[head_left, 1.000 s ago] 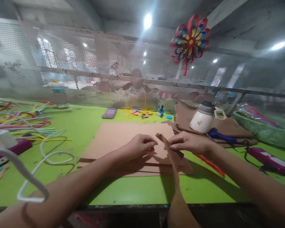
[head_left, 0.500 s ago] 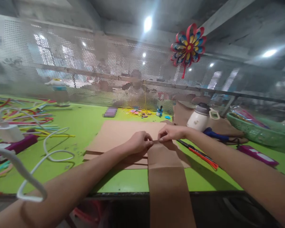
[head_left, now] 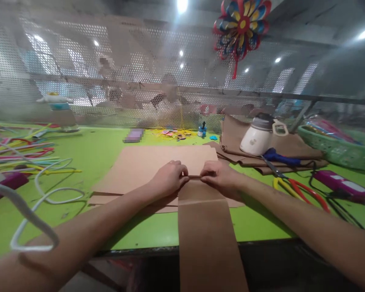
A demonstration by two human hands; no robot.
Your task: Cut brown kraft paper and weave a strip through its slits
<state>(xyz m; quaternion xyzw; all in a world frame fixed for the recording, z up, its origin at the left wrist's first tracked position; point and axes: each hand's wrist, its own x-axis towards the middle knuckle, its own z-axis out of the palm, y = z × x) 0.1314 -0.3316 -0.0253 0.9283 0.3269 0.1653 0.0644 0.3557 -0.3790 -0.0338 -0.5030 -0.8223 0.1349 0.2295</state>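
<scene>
A long strip of brown paper (head_left: 204, 227) runs from the table toward me and hangs over the front edge, with a crease across it. At its far end, my left hand (head_left: 172, 178) pinches the left side of the narrow edge. My right hand (head_left: 220, 176) pinches the same edge a little to the right, fingertips closed on it. The edge between them looks folded over. Under the hands lies a stack of flat brown paper sheets (head_left: 140, 164) on the green table.
White cable (head_left: 56, 199) loops at left beside colourful pipe cleaners (head_left: 24, 152). At right are scissors (head_left: 304, 190), a white bottle (head_left: 255, 136), folded brown material (head_left: 231, 140), a purple power strip (head_left: 343, 185) and a green basket (head_left: 337, 150). Behind stands a perforated screen (head_left: 134, 73).
My right hand has turned and lowered beside the strip's far edge, now pinching it level with my left. The view has tilted down and shifted, showing more of the scissors.
</scene>
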